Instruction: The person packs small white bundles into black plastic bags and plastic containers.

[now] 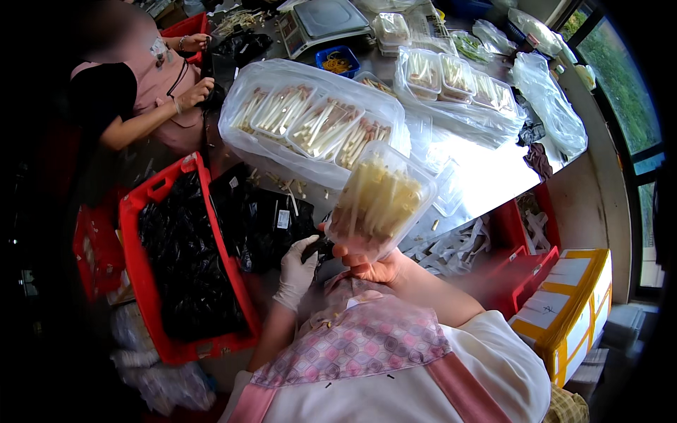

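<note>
My right hand [373,267], bare, holds up a clear plastic box [381,201] packed with pale stalks with brownish ends, which look like mushrooms. The box is tilted, its base end resting in my fingers. My left hand [297,272] wears a white glove and pinches a piece of black plastic [317,247], just left of the box. Black plastic bags [259,217], one bearing a printed label [283,219], lie on the metal table beyond my left hand. A clear bag [238,124] beyond the box holds several filled boxes [326,127] in a row.
A red crate [127,227] of black bags stands at my left. Across the table are a scale [325,21], a blue basket [337,61] of rubber bands and more bagged boxes [457,74]. Another person [158,100] handles black plastic at upper left. A taped foam box [566,306] sits at right.
</note>
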Tool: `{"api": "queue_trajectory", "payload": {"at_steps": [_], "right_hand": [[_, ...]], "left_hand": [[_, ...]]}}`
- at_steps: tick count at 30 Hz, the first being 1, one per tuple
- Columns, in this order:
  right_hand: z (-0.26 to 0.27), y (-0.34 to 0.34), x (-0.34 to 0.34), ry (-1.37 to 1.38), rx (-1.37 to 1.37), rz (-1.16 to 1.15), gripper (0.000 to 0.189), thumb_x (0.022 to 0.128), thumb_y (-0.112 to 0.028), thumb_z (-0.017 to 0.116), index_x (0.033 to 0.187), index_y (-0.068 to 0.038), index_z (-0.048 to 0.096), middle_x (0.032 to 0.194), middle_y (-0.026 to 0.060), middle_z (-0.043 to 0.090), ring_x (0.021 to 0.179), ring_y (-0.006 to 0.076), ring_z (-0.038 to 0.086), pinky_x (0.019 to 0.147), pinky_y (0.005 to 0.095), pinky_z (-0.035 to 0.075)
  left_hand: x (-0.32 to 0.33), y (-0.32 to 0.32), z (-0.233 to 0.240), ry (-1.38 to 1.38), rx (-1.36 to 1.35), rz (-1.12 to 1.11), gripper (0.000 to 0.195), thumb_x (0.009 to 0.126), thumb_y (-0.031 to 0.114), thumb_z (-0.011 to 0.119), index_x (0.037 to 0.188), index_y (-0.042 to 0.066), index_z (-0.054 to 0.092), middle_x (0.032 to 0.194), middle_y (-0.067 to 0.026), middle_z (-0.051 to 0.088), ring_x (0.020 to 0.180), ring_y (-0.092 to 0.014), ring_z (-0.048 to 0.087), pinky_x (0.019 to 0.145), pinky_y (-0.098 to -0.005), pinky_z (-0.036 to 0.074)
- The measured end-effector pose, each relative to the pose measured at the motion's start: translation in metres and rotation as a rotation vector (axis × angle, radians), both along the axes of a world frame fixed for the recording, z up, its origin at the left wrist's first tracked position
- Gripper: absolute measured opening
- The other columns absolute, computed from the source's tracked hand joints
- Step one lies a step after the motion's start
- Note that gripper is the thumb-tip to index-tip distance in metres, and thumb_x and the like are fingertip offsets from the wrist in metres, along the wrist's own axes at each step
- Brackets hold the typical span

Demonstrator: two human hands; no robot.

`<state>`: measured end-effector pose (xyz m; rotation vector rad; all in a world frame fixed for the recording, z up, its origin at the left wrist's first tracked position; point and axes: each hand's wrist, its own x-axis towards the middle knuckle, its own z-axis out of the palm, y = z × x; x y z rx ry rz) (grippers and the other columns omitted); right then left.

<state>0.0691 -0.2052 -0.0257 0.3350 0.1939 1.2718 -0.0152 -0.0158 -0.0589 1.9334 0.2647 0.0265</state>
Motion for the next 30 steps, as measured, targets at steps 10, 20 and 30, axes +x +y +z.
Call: {"api": "queue_trajectory", "payload": {"at_steps": [10, 20, 30], "right_hand": [[0.029, 0.008, -0.010, -0.756, -0.974, -0.505, 0.043, 0.102, -0.020, 0.033, 0.142, -0.011, 0.020, 0.133, 0.0093, 0.040, 0.119, 0.0196, 0.045, 0.098, 0.0352, 0.040], [0.043, 0.022, -0.043, -1.039, -0.932, -0.247, 0.047, 0.091, -0.006, 0.058, 0.126, -0.007, 0.026, 0.110, 0.0067, 0.054, 0.091, 0.0106, 0.055, 0.076, 0.0261, 0.048], [0.043, 0.011, -0.023, -1.879, -1.066, -0.276, 0.028, 0.092, -0.017, 0.058, 0.112, 0.000, 0.047, 0.093, 0.0165, 0.064, 0.085, 0.0166, 0.066, 0.064, 0.0275, 0.051]], "left_hand": [[0.014, 0.006, 0.056, -0.108, -0.967, -0.119, 0.080, 0.080, 0.016, 0.070, 0.145, 0.006, 0.025, 0.141, -0.0096, 0.039, 0.129, -0.019, 0.039, 0.108, -0.0327, 0.032], [0.002, 0.029, -0.021, -0.007, -1.786, -0.182, 0.083, 0.085, 0.060, 0.050, 0.147, 0.018, 0.015, 0.149, -0.0136, 0.015, 0.131, -0.036, 0.026, 0.098, -0.0570, 0.037], [0.014, 0.054, -0.142, -0.245, -2.050, -0.797, 0.083, 0.084, 0.059, 0.049, 0.146, 0.013, 0.017, 0.134, -0.0254, 0.030, 0.100, -0.044, 0.051, 0.078, -0.0605, 0.047]]}}
